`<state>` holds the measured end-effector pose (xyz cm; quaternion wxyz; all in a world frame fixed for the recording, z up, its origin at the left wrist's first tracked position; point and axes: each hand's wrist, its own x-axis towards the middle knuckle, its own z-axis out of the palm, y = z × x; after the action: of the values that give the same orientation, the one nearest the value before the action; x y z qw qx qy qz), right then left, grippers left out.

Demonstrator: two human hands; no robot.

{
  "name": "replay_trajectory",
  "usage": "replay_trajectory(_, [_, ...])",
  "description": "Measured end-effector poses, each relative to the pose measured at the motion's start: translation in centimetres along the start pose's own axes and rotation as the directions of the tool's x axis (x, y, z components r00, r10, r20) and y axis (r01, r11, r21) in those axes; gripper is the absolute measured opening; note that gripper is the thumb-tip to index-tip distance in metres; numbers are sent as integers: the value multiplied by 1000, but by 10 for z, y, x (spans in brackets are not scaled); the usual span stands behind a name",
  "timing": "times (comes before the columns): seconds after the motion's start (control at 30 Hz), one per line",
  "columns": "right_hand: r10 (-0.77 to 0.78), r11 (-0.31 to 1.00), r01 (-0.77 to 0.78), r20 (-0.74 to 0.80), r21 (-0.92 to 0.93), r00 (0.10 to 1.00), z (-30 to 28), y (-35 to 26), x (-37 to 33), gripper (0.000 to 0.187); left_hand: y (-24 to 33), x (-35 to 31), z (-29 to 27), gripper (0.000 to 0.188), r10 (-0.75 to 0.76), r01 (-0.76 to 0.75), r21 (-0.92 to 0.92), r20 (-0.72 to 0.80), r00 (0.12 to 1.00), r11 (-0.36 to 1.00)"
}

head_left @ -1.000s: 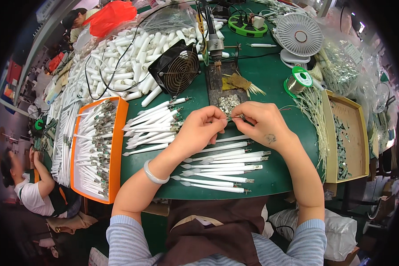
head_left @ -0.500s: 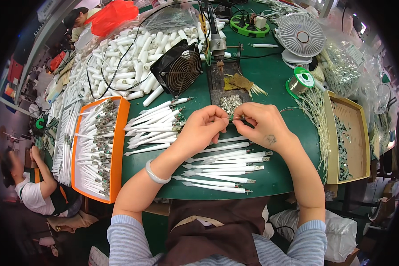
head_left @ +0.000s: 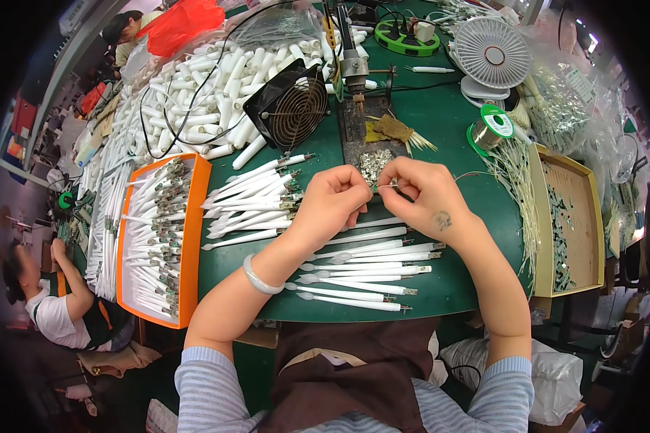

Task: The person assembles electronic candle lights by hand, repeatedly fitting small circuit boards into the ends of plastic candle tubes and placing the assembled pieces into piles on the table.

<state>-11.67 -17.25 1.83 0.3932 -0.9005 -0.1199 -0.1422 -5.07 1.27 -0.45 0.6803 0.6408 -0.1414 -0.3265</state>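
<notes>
Over the near side of a heap of small silvery metal pieces (head_left: pixel 375 164), my two hands meet fingertip to fingertip. My left hand (head_left: pixel 334 200) is closed in a pinch, and its fingers hide what they hold. My right hand (head_left: pixel 420 193) pinches a tiny part with a thin end showing between the fingertips; its kind is too small to tell. A fine reddish wire (head_left: pixel 472 173) curves out beyond the right hand. Below my hands lie several white candle-like sticks (head_left: pixel 361 285) with flame-shaped tips at the left and metal-and-wire ends at the right.
An orange box (head_left: pixel 195 238) of similar sticks stands left, beside another stick pile (head_left: pixel 249 198). Behind are white tubes (head_left: pixel 188 86), a black fan (head_left: pixel 287 108) and an upright soldering tool (head_left: pixel 355 68). Right are a solder spool (head_left: pixel 492 128), a white fan (head_left: pixel 491 56) and a cardboard tray (head_left: pixel 592 231).
My hands stay together over the metal pieces, with small shifts of the fingers. The left wrist has moved slightly to the right. The sticks lie as before.
</notes>
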Motion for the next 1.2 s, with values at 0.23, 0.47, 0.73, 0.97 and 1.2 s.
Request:
replay_trajectory(0.23, [212, 971, -214, 29, 108, 977, 4, -2, 3, 8, -1, 1, 2, 6, 64, -64, 10, -7, 998, 998])
replay_trajectory(0.47, [301, 929, -293, 2, 227, 954, 13, 3, 4, 10, -4, 1, 3, 5, 122, -121, 42, -16, 992, 992])
replay_trajectory(0.73, [285, 936, -275, -11, 220, 959, 22, 6, 10, 8, 1, 8, -4, 8, 61, -58, 62, -48, 997, 996])
replay_trajectory(0.97, [263, 908, -196, -139, 371, 955, 16, 16, 20, 8, 16, 25, -15, 9, -3, 9, 98, -69, 998, 995])
replay_trajectory(1.2, [100, 978, -50, -244, 203, 965, 25, 26, 25, 9, 16, 44, -16, 12, 26, -21, 44, -108, 994, 999])
